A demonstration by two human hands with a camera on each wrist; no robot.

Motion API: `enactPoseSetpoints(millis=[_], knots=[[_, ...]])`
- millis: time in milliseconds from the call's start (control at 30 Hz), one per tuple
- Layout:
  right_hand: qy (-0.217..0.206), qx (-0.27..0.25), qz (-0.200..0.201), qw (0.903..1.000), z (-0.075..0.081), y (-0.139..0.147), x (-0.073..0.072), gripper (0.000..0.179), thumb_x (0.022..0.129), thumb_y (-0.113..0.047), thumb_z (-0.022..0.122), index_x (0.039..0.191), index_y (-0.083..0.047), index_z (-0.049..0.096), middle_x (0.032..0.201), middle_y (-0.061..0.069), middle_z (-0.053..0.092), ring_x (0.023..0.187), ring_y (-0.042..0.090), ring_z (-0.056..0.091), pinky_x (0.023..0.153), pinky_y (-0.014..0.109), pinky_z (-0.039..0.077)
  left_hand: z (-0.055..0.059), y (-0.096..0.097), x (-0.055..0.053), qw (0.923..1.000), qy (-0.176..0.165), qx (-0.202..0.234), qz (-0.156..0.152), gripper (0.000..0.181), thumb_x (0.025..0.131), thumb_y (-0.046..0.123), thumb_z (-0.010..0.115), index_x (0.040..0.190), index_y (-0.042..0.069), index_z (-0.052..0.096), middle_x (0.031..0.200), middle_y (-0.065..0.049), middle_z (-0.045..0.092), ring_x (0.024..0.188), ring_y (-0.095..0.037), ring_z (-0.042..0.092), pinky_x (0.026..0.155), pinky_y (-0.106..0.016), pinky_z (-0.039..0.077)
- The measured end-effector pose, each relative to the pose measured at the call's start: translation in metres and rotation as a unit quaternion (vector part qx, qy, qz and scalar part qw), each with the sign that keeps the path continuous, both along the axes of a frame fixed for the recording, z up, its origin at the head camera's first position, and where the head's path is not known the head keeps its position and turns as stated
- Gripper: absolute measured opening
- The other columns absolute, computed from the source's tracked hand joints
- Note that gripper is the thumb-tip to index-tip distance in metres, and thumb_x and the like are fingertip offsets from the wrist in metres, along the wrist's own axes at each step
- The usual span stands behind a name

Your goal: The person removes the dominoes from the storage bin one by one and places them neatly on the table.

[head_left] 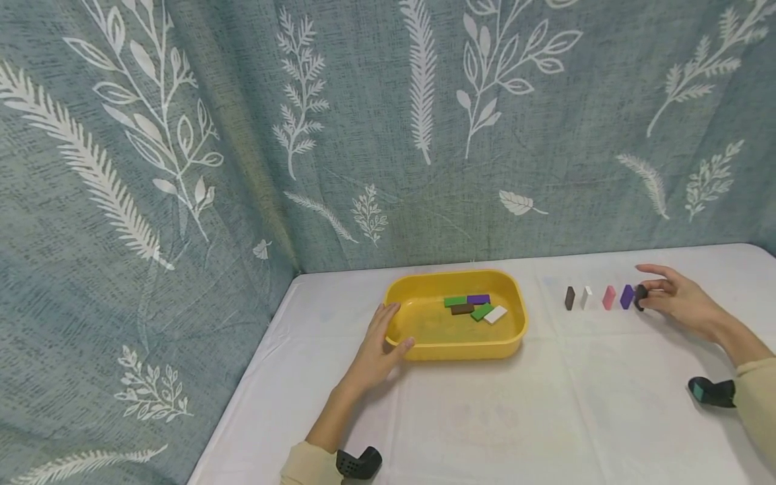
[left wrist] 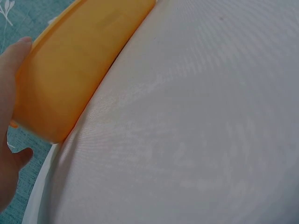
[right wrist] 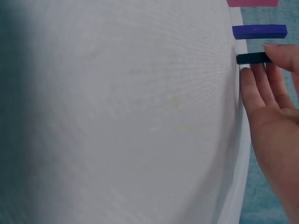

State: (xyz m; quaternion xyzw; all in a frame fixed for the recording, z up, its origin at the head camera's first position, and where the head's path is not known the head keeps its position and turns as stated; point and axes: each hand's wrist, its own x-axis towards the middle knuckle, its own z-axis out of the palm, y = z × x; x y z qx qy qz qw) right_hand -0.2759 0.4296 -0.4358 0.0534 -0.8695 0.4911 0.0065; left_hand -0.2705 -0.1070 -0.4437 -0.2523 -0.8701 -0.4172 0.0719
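My right hand [head_left: 685,302] pinches a small black domino block [right wrist: 252,58] between thumb and fingers, at the right end of a row of standing blocks. It stands upright, very close to a purple block [head_left: 627,297]. Further left in the row are a pink block [head_left: 609,298], a white block [head_left: 586,298] and a dark brown block [head_left: 570,298], all on end. My left hand [head_left: 371,357] rests at the left end of a yellow plastic basin [head_left: 461,351], fingers on its rim and thumb at the near corner.
Inside the basin lie two green blocks [head_left: 455,302], a purple one [head_left: 478,299], a brown one [head_left: 463,309] and a white one [head_left: 496,314]. A white cloth [head_left: 485,417] covers the table. Behind and to the left hangs a leaf-patterned blue-green curtain [head_left: 388,135].
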Motion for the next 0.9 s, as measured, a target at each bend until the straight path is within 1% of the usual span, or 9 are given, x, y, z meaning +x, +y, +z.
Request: enactPoseSetpoints(millis=[167,267,367,433,533,600,667,767,900], knots=[[0.001,0.000,0.008,1.0000,-0.0006,-0.0008,-0.0001,0.066,0.095,-0.013,0.061,0.149,-0.004,0.023,0.107,-0.006,0.050,0.088,-0.010,0.051,0.071,0.015,0.048,-0.0008,-0.0003,-0.0002,1.0000,0.001,0.000,0.000,0.069,0.094,0.033,0.060,0.148,0.004,0.029,0.152,-0.016,0.026,0.143,-0.035,0.008,0.110,-0.056,0.012],[0.000,0.005,0.006,1.0000,-0.0005,-0.0009,0.0002,0.065,0.095,-0.013,0.060,0.148,-0.005,0.024,0.111,-0.003,0.048,0.088,-0.013,0.049,0.072,0.014,0.048,-0.0008,-0.0003,0.0002,1.0000,0.001,0.000,0.000,0.069,0.094,0.033,0.060,0.148,0.004,0.030,0.152,-0.015,0.026,0.143,-0.034,0.008,0.110,-0.056,0.012],[-0.002,0.012,0.005,0.9999,0.0000,-0.0012,0.0003,0.065,0.095,-0.012,0.060,0.148,-0.004,0.024,0.119,0.013,0.048,0.089,-0.015,0.046,0.072,0.013,0.047,-0.0006,-0.0002,0.0004,1.0000,0.001,-0.001,-0.001,0.068,0.094,0.033,0.060,0.148,0.005,0.030,0.152,-0.015,0.026,0.143,-0.034,0.008,0.110,-0.055,0.012],[-0.006,0.014,0.008,0.9999,0.0004,-0.0011,-0.0001,0.066,0.095,-0.012,0.059,0.149,-0.003,0.022,0.125,0.026,0.043,0.091,-0.016,0.042,0.072,0.012,0.046,-0.0007,-0.0003,0.0002,1.0000,0.001,-0.002,0.000,0.068,0.094,0.033,0.060,0.148,0.005,0.030,0.152,-0.016,0.027,0.143,-0.034,0.008,0.111,-0.055,0.012],[-0.008,0.016,0.009,0.9998,0.0008,-0.0014,-0.0002,0.066,0.095,-0.011,0.059,0.149,-0.002,0.021,0.130,0.031,0.038,0.092,-0.017,0.040,0.072,0.010,0.044,-0.0006,-0.0003,-0.0002,1.0000,0.003,-0.003,-0.001,0.068,0.094,0.033,0.060,0.148,0.005,0.030,0.152,-0.016,0.027,0.143,-0.034,0.008,0.111,-0.055,0.012],[-0.004,0.012,0.010,0.9999,0.0007,-0.0010,-0.0002,0.066,0.095,-0.010,0.059,0.149,-0.002,0.021,0.126,0.019,0.046,0.092,-0.017,0.040,0.072,0.009,0.044,-0.0007,-0.0004,-0.0005,1.0000,0.005,-0.004,-0.001,0.068,0.094,0.032,0.060,0.148,0.005,0.030,0.152,-0.017,0.027,0.143,-0.034,0.008,0.111,-0.055,0.012],[0.005,0.004,0.011,0.9999,0.0003,-0.0009,-0.0001,0.067,0.094,-0.007,0.059,0.149,-0.003,0.022,0.117,-0.001,0.053,0.091,-0.017,0.044,0.072,0.010,0.045,-0.0007,-0.0003,-0.0007,1.0000,0.006,-0.004,-0.001,0.068,0.094,0.032,0.060,0.148,0.005,0.030,0.152,-0.017,0.027,0.143,-0.035,0.008,0.111,-0.055,0.012],[0.014,-0.012,0.019,0.9997,-0.0009,-0.0004,-0.0005,0.069,0.094,-0.005,0.059,0.150,-0.004,0.019,0.104,-0.026,0.050,0.092,-0.017,0.046,0.072,0.011,0.046,-0.0010,-0.0004,-0.0010,0.9999,0.009,-0.005,-0.001,0.068,0.094,0.032,0.060,0.148,0.004,0.030,0.152,-0.017,0.027,0.143,-0.035,0.008,0.110,-0.055,0.012],[0.016,-0.026,0.030,0.9991,-0.0015,0.0002,-0.0009,0.073,0.093,-0.001,0.058,0.152,-0.004,0.014,0.101,-0.033,0.049,0.093,-0.018,0.046,0.073,0.010,0.046,-0.0013,-0.0003,-0.0010,0.9999,0.011,-0.004,-0.003,0.067,0.094,0.031,0.061,0.148,0.004,0.031,0.152,-0.017,0.028,0.142,-0.035,0.009,0.110,-0.056,0.013]])
